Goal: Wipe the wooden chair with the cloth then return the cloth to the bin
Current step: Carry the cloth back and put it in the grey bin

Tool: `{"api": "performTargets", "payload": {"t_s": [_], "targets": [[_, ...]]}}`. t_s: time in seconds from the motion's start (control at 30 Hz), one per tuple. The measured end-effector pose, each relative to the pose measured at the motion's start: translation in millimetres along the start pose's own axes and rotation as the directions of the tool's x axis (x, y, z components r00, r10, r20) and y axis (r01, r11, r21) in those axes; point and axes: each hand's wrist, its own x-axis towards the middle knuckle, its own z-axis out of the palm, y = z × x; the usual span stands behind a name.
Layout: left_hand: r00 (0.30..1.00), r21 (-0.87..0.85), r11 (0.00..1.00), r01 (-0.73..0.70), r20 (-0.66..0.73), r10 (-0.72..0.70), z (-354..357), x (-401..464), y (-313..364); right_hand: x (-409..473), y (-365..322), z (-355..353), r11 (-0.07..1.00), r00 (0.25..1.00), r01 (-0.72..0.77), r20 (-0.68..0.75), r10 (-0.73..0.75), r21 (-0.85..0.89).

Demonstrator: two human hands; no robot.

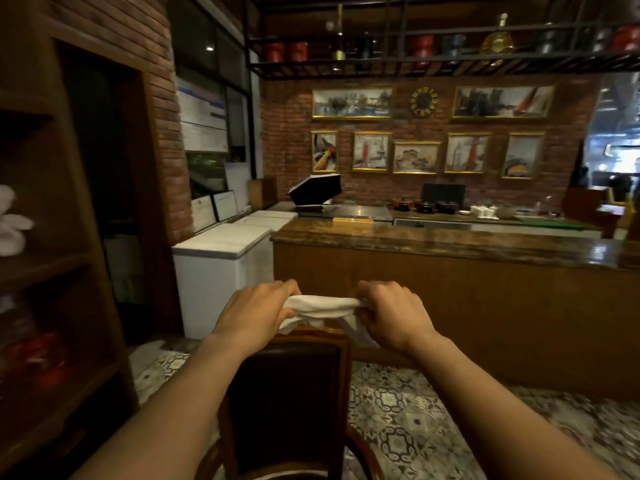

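A wooden chair [341, 375] with a dark padded back stands directly below me, its top rail at the lower middle of the view. A white cloth [323, 308] is stretched between both hands just above that rail. My left hand [256, 311] grips the cloth's left end and my right hand [394, 313] grips its right end, where a loose corner hangs down. Most of the chair seat is hidden below the frame edge. No bin is in view.
A dark wooden shelf unit [52, 271] stands close on the left. A white chest freezer [221, 268] and a long wooden bar counter [450, 271] stand beyond the chair. Patterned floor tiles [408, 417] lie to the right of the chair.
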Motion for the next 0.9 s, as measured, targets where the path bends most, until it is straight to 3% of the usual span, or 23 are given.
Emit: {"api": "performTargets", "payload": {"t_s": [0.23, 0.4, 0.6, 0.9], "targets": [[0.969, 0.122, 0.962, 0.246, -0.052, -0.241, -69.8, -116.3, -132.0, 51.4, -176.7, 43.3, 0.971, 0.979, 0.202, -0.018, -0.201, 0.125], [0.890, 0.199, 0.868, 0.455, -0.081, -0.448, -141.1, -241.4, -222.4, 71.0, -342.8, 75.2, 0.893, 0.919, 0.380, 0.008, -0.393, 0.243], [0.697, 0.283, 0.643, 0.711, -0.169, -0.697, -214.1, -393.8, -285.1, 63.1, -529.9, 101.7, 0.716, 0.772, 0.585, 0.009, -0.636, 0.381], [0.367, 0.372, 0.245, 0.895, -0.304, -0.879, -276.6, -572.7, -275.5, -1.8, -722.9, 117.9, 0.354, 0.496, 0.712, -0.078, -0.865, 0.606]]}}
